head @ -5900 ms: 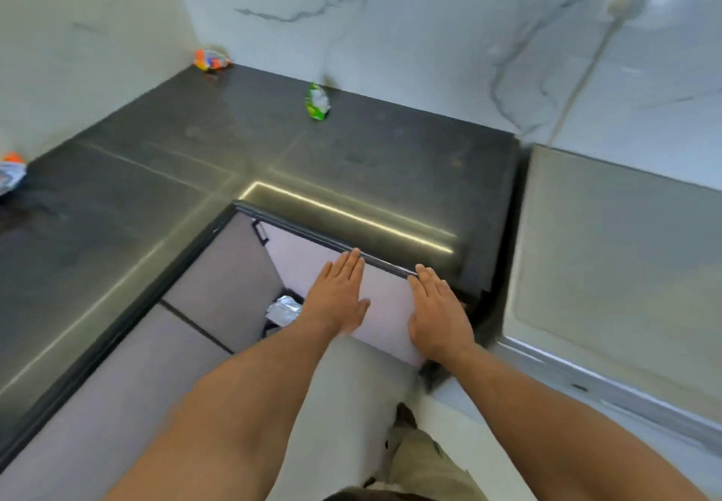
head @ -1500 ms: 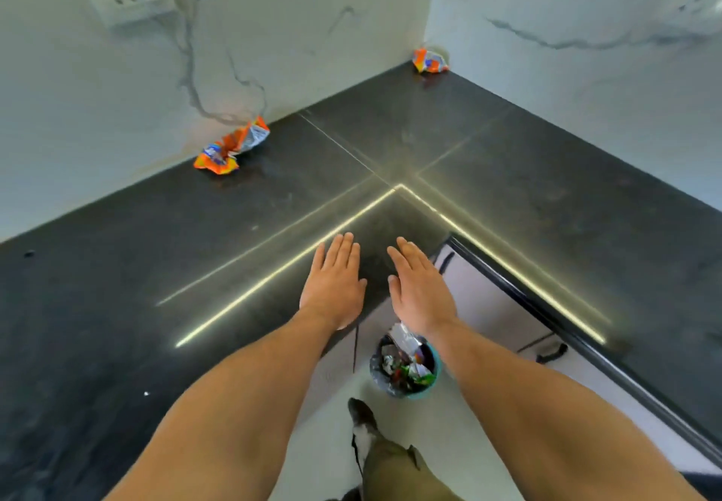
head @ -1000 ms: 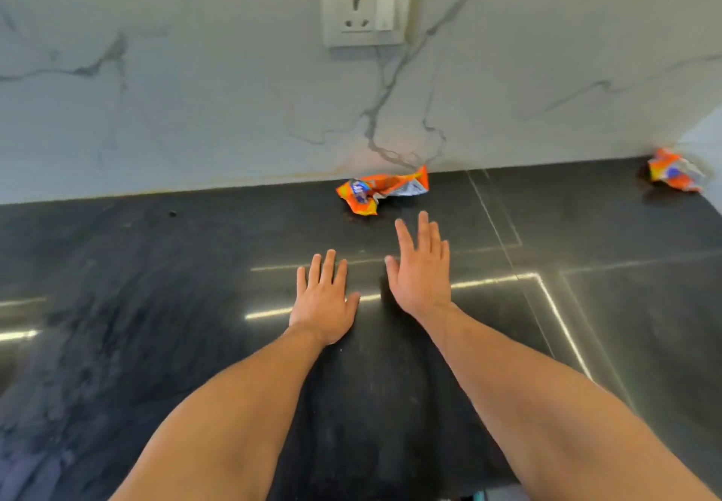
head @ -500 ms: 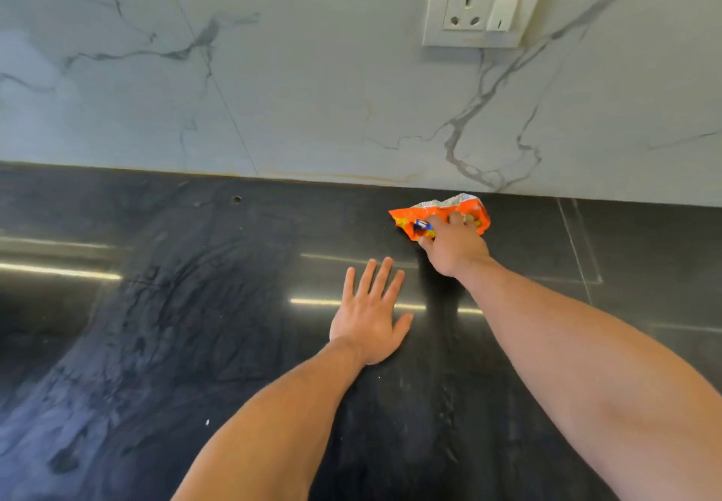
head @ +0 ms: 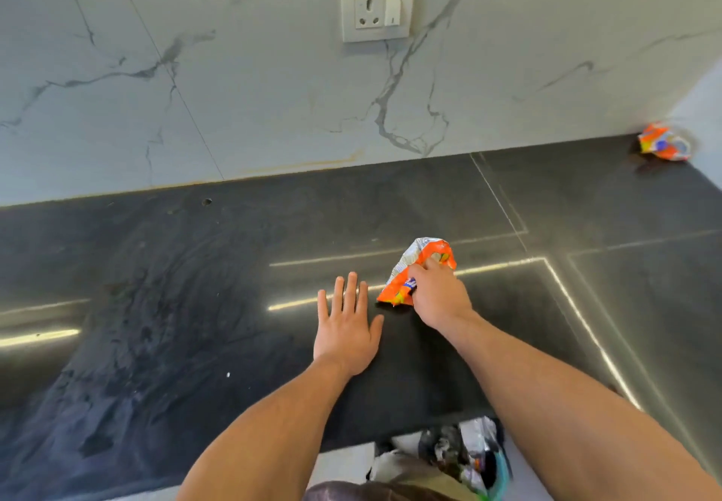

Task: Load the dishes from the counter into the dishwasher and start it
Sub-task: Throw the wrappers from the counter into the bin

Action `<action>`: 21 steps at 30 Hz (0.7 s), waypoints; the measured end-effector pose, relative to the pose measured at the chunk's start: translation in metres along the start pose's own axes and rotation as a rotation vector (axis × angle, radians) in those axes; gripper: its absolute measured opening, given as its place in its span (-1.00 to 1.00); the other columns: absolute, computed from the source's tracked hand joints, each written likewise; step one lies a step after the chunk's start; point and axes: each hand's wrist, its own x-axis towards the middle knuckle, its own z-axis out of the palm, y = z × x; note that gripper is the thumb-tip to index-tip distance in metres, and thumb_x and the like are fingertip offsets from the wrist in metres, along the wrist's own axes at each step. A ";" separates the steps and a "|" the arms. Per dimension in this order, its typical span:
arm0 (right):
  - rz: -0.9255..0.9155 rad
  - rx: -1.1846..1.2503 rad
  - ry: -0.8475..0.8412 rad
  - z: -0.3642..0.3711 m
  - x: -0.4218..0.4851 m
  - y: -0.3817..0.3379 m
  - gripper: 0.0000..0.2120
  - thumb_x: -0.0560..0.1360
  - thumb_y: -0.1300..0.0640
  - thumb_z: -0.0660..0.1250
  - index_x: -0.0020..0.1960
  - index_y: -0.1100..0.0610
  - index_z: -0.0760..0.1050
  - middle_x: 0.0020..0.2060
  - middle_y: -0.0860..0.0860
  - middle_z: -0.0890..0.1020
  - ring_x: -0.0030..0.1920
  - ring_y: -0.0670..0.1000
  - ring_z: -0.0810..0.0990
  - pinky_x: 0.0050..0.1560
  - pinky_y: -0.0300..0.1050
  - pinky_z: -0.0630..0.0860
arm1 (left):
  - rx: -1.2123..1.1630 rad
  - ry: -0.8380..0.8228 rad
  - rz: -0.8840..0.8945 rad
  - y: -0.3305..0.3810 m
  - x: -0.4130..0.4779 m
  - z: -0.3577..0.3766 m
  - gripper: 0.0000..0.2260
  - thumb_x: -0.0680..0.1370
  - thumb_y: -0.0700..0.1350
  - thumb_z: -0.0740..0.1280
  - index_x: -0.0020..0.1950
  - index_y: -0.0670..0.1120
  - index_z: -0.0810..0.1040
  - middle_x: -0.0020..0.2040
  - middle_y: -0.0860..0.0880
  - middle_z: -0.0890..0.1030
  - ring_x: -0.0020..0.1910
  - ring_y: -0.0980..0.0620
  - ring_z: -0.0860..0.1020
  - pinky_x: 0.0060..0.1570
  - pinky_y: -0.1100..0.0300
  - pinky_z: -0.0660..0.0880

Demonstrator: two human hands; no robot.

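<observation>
Your right hand (head: 439, 299) clutches the orange wrapper (head: 420, 256), left hand (head: 345, 330) flat beside it; what looks like a bin (head: 474, 455) waits below the counter (head: 410, 403) edge, nearer your right arm.

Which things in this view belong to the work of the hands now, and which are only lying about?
In use: right hand, gripping the orange snack wrapper; left hand, open over the black countertop.
Lying about: second crumpled wrapper in the far right corner; wall socket; waste bin below the counter edge. No dishes are visible.
</observation>
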 end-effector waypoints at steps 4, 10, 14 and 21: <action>0.058 0.096 0.118 0.026 -0.077 -0.008 -0.75 0.51 0.20 0.28 0.18 0.07 0.51 0.21 0.06 0.49 0.25 0.16 0.44 0.01 0.08 0.51 | 0.001 0.023 0.065 0.001 -0.049 0.012 -0.35 0.66 0.23 -0.16 0.65 -0.11 -0.06 0.66 -0.12 -0.15 0.62 -0.13 -0.21 0.57 -0.19 -0.13; 0.182 0.150 0.331 0.067 -0.195 -0.015 -0.75 0.45 0.18 0.30 0.11 0.03 0.51 0.21 0.02 0.55 0.34 0.15 0.46 0.19 0.15 0.46 | -0.023 0.018 0.148 0.024 -0.110 0.028 -0.36 0.66 0.14 -0.02 0.64 -0.18 -0.04 0.65 -0.15 -0.11 0.62 -0.15 -0.17 0.57 -0.19 -0.11; 0.321 0.195 0.373 0.099 -0.271 0.000 -0.81 0.48 0.14 0.36 0.09 0.08 0.51 0.38 0.16 0.46 0.39 0.25 0.40 0.28 0.29 0.43 | -0.071 0.042 0.363 0.057 -0.175 0.056 -0.39 0.66 0.11 0.00 0.65 -0.12 -0.02 0.66 -0.11 -0.08 0.63 -0.10 -0.18 0.57 -0.18 -0.20; 0.516 0.272 0.229 0.141 -0.342 0.060 -0.73 0.50 0.18 0.33 0.20 0.03 0.50 0.32 0.08 0.45 0.15 0.23 0.51 -0.05 0.11 0.60 | 0.117 -0.270 0.584 0.083 -0.226 0.124 -0.35 0.68 0.02 0.07 0.63 -0.09 -0.24 0.60 -0.08 -0.35 0.61 -0.09 -0.29 0.55 -0.12 -0.30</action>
